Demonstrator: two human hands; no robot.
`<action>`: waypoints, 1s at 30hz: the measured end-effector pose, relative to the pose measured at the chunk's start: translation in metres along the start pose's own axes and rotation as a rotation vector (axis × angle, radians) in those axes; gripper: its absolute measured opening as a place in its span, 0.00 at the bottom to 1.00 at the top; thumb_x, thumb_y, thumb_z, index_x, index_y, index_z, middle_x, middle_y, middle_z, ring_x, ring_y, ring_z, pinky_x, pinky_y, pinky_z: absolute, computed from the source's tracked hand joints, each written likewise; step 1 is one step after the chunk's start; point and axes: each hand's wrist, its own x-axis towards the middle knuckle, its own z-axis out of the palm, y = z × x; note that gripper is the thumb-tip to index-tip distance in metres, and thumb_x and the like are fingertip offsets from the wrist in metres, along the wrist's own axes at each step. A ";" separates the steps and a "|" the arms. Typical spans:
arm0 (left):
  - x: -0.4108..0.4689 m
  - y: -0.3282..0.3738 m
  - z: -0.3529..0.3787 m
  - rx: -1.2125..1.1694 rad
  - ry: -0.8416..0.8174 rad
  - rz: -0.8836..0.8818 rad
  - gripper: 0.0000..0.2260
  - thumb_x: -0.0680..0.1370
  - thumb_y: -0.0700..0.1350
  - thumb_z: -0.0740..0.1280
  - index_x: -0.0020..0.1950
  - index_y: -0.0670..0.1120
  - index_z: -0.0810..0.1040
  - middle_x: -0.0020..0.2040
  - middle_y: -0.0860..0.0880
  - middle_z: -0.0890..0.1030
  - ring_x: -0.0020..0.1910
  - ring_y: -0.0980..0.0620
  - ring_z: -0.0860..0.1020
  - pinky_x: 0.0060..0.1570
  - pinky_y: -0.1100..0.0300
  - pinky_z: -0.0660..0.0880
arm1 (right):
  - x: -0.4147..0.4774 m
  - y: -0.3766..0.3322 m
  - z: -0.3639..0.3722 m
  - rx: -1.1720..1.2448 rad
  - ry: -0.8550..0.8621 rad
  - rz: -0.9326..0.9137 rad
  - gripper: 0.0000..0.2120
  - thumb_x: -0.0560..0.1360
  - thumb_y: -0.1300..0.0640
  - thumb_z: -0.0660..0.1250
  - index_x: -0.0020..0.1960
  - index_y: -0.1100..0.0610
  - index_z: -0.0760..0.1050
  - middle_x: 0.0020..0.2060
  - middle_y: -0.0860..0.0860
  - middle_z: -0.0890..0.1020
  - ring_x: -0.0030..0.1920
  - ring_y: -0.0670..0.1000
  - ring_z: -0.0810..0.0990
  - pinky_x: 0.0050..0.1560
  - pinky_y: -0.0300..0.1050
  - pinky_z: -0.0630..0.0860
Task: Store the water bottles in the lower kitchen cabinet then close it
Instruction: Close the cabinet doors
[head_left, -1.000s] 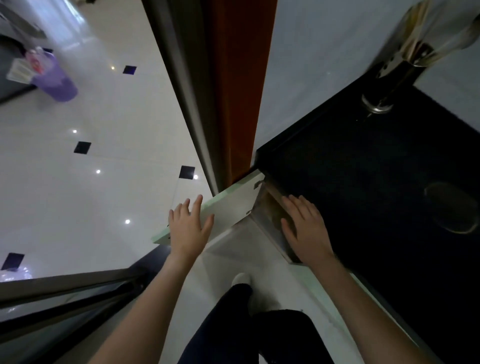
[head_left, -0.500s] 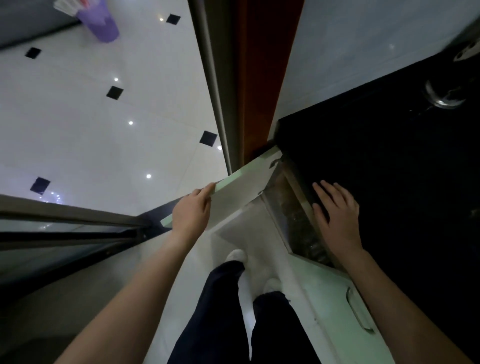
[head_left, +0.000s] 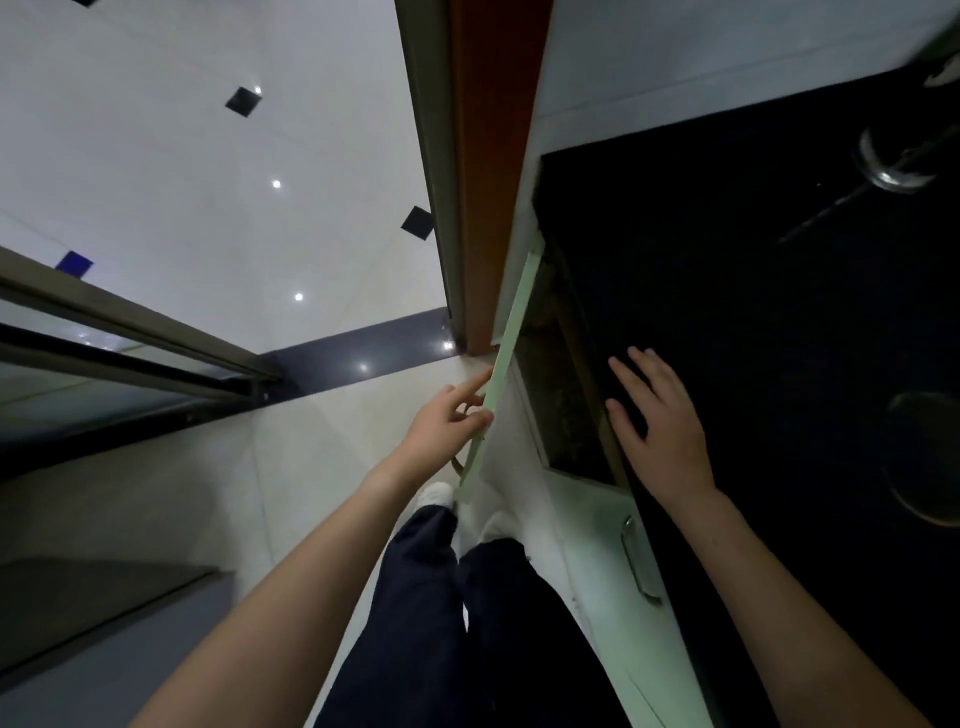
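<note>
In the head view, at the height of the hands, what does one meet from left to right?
Left hand → cabinet door → open cabinet → right hand → black counter.

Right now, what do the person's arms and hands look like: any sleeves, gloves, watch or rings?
The left hand and right hand are bare: no gloves, no rings that show. The left forearm and right forearm are uncovered to the frame's edge, with no sleeve, watch or band in view. Below are dark navy trousers.
</note>
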 end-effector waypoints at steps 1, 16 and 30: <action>0.000 0.001 0.009 -0.021 0.000 -0.005 0.25 0.80 0.42 0.66 0.72 0.64 0.68 0.54 0.48 0.77 0.53 0.54 0.77 0.59 0.57 0.75 | -0.002 0.001 0.000 -0.001 0.001 -0.003 0.22 0.81 0.56 0.63 0.74 0.54 0.68 0.75 0.52 0.67 0.77 0.50 0.58 0.75 0.54 0.59; 0.011 0.018 0.092 -0.237 0.145 -0.036 0.27 0.76 0.42 0.71 0.73 0.58 0.71 0.45 0.49 0.84 0.54 0.51 0.83 0.58 0.57 0.78 | -0.001 0.006 0.007 -0.045 0.079 -0.037 0.21 0.80 0.56 0.64 0.73 0.54 0.70 0.73 0.53 0.70 0.76 0.52 0.62 0.75 0.55 0.61; 0.029 0.027 0.125 -0.222 0.145 0.100 0.28 0.75 0.37 0.72 0.73 0.52 0.70 0.46 0.50 0.84 0.46 0.65 0.81 0.50 0.72 0.75 | 0.000 0.009 0.007 -0.047 0.057 -0.032 0.23 0.79 0.54 0.60 0.74 0.53 0.68 0.74 0.52 0.69 0.77 0.51 0.61 0.76 0.49 0.56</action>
